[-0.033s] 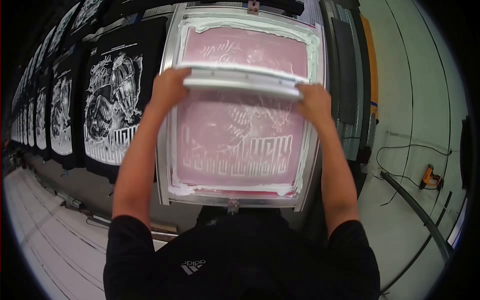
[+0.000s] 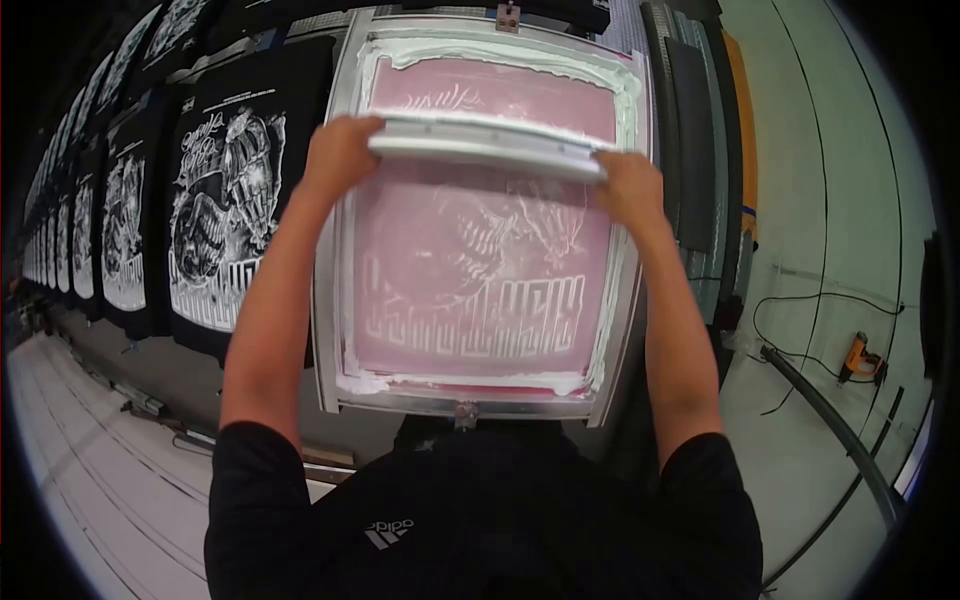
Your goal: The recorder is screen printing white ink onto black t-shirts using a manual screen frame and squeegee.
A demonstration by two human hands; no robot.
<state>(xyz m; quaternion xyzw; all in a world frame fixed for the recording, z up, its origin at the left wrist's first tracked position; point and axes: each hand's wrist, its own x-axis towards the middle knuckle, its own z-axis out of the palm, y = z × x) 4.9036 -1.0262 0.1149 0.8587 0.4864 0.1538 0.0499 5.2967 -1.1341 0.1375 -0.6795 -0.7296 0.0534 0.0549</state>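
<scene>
A long squeegee with a silvery-white handle (image 2: 488, 148) lies crosswise over a screen-printing frame. Its left end is in my left hand (image 2: 343, 155), and my right hand (image 2: 630, 190) grips the other end; both hands are closed. Under it stretches the pink mesh (image 2: 420, 240), with a white-lined design showing through. White ink (image 2: 480, 48) is piled along the far edge of the mesh and smeared down both sides and the near edge. The metal screen frame (image 2: 328, 300) surrounds the mesh. The squeegee hides a band of the design in the upper part.
Black shirts with white prints (image 2: 225, 200) lie in a row to the left. Grey and dark strips (image 2: 690, 140) run along the right of the screen. An orange-black tool (image 2: 860, 358) and a dark hose (image 2: 840, 430) lie on the floor at right.
Both hands have moved the squeegee a little farther away from me, toward the far edge of the screen. More of the design shows on the near side of it.
</scene>
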